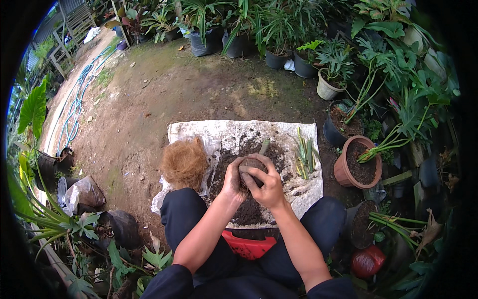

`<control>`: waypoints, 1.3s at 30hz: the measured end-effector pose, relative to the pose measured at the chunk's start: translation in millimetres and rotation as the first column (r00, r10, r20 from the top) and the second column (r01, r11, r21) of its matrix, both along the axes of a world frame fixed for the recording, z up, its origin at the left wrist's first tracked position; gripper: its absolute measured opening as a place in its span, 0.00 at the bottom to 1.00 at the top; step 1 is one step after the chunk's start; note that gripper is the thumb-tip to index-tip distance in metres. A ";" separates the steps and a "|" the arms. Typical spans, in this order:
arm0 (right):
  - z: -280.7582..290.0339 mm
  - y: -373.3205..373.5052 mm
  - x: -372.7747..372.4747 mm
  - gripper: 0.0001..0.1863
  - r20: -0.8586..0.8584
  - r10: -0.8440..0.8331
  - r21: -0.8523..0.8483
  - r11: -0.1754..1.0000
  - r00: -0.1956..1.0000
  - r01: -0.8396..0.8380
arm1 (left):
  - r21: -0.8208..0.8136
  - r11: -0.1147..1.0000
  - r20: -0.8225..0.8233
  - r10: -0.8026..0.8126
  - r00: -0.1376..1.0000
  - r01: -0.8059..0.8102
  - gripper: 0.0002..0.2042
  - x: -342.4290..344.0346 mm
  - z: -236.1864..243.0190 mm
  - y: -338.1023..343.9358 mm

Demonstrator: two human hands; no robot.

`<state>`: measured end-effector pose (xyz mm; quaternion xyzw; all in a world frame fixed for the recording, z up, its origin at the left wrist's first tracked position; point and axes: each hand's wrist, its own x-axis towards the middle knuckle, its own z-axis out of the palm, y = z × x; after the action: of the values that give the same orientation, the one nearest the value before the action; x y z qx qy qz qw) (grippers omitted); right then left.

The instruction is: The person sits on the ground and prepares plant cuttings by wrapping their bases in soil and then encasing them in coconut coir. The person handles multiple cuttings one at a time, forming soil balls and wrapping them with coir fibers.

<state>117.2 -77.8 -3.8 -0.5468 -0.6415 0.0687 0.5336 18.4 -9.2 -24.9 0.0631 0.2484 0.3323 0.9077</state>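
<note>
Two soil-smudged hands cup one ball of dark earth [251, 164] above the middle of the white sheet [309, 192], which serves as landmark for everything else. The left hand [234, 175] curves around the ball's left side; the right hand [265, 185] closes over its right and near side, fingers bent across it. A short green cutting [264, 146] shows just past the fingertips, seeming to rise from the ball, though the hands hide where it starts. Loose dark soil [249, 214] is spread over the sheet's middle. On the sheet's right part lie several green leaf pieces [305, 155], some yellow-edged. A tangled brown fibre bundle [183, 162] sits over the sheet's left edge, with clear plastic [213, 149] beside it. Just off the sheet's near edge, between the person's knees, is a red object [249, 245]. Right of the sheet stands a terracotta-coloured pot [348, 172]; well left of it, a blue hose [74, 109] runs along the ground.
</note>
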 end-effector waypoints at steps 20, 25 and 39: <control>-3.1 -1.0 9.1 0.15 -0.244 0.083 -0.067 0.993 0.966 -0.102 | 0.057 0.998 -0.253 0.012 0.968 0.003 0.13 5.9 15.6 -3.4; 1.2 -2.9 10.7 0.16 -0.304 0.013 -0.093 0.995 0.952 -0.043 | 0.049 0.997 -0.284 -0.042 0.958 0.059 0.14 6.4 21.2 -2.5; 17.2 -25.8 8.9 0.16 -0.349 -0.033 -0.051 0.999 0.937 0.016 | 0.115 0.990 -0.325 -0.042 0.945 0.083 0.15 10.5 40.2 -23.5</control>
<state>126.1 -103.6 13.4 -0.5464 -0.5280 0.1733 0.6266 28.9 -32.7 15.3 0.1818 0.3692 0.3037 0.8593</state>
